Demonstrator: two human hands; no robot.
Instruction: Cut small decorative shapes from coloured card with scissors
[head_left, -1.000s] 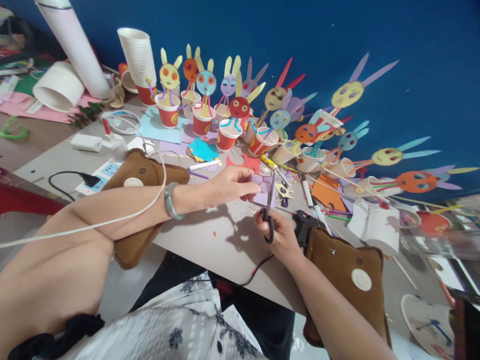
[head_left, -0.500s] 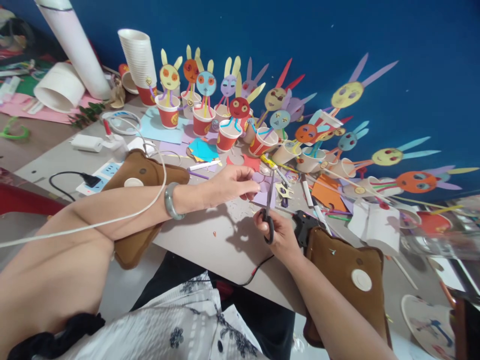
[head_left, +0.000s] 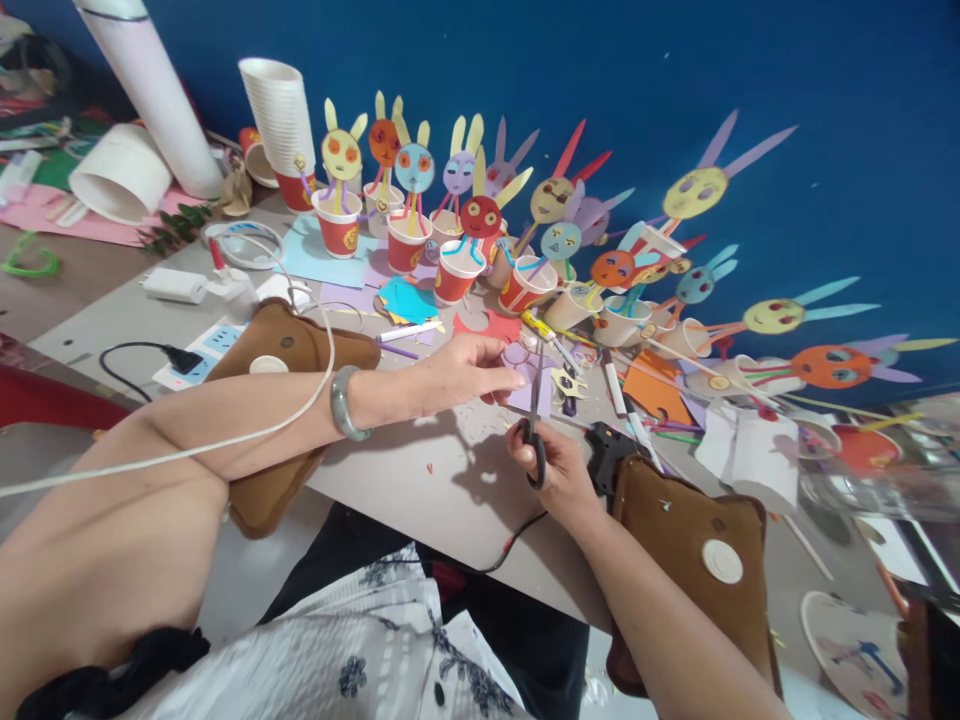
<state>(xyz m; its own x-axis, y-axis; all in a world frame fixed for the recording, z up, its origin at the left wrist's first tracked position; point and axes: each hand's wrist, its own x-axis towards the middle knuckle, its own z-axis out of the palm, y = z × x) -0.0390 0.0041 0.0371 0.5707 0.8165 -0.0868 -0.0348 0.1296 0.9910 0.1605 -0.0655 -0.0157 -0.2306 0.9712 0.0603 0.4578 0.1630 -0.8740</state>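
Observation:
My right hand (head_left: 556, 465) is closed round the black handles of a pair of scissors (head_left: 537, 400), its blades pointing up and away from me. Left of the blades, my left hand (head_left: 476, 368), with a grey bangle at the wrist, pinches a small piece of purple paper (head_left: 517, 354) between thumb and fingers. The paper's edge is close to the blades; whether they touch, I cannot tell. Behind it lies a larger purple sheet (head_left: 541, 397) on the table. Small paper scraps are scattered under both hands.
Paper cups with rabbit-faced figures, such as a red one (head_left: 480, 216), line the blue wall. A black glue gun (head_left: 606, 455) lies beside my right hand. Brown plush pouches (head_left: 690, 570) rest at either side. A white cable (head_left: 300, 405) crosses over my left forearm.
My left thumb and the purple paper have shifted very slightly. The scissors stay in my right hand in nearly the same place, and the view has barely moved.

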